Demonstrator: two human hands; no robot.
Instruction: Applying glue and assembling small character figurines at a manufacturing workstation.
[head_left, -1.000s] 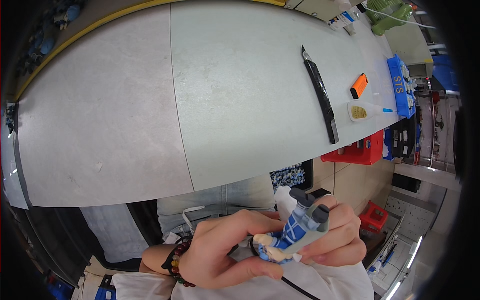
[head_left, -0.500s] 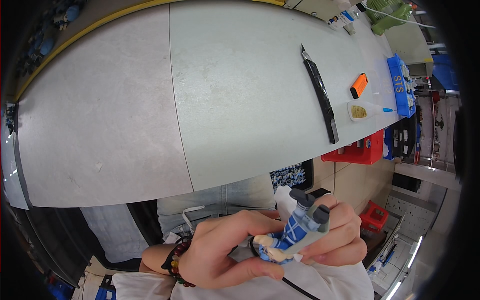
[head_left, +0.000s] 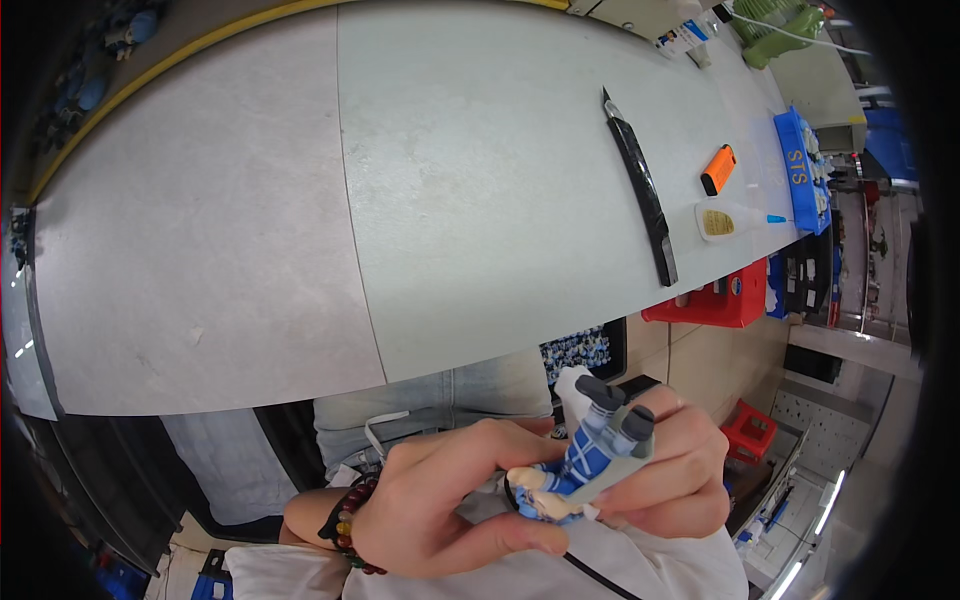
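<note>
A small painted figurine (head_left: pixel 583 455) in blue clothing with dark shoes is held above my lap, in front of the table edge. It is tilted upside down, its shoes up and its head low. My left hand (head_left: pixel 460 495), with a beaded bracelet at the wrist, pinches it near the head between thumb and fingers. Behind it, the curled fingers of my right hand (head_left: pixel 675 470) grip the pale back part of the figurine. A bit of white material shows by the right fingertips. The figurine's head is partly hidden by the left fingers.
On the table (head_left: pixel 480 200) lie a black craft knife (head_left: pixel 640 190), an orange lighter (head_left: pixel 718 170) and a glue bottle (head_left: pixel 720 220) with a blue tip. A blue tray (head_left: pixel 797 170) of small parts stands at the right edge. Below are a red stool (head_left: pixel 720 303) and a dark tray (head_left: pixel 585 352) of small blue pieces.
The figurine has shifted very slightly left and down. My right fingers have moved a little around its back; both hands keep their hold.
</note>
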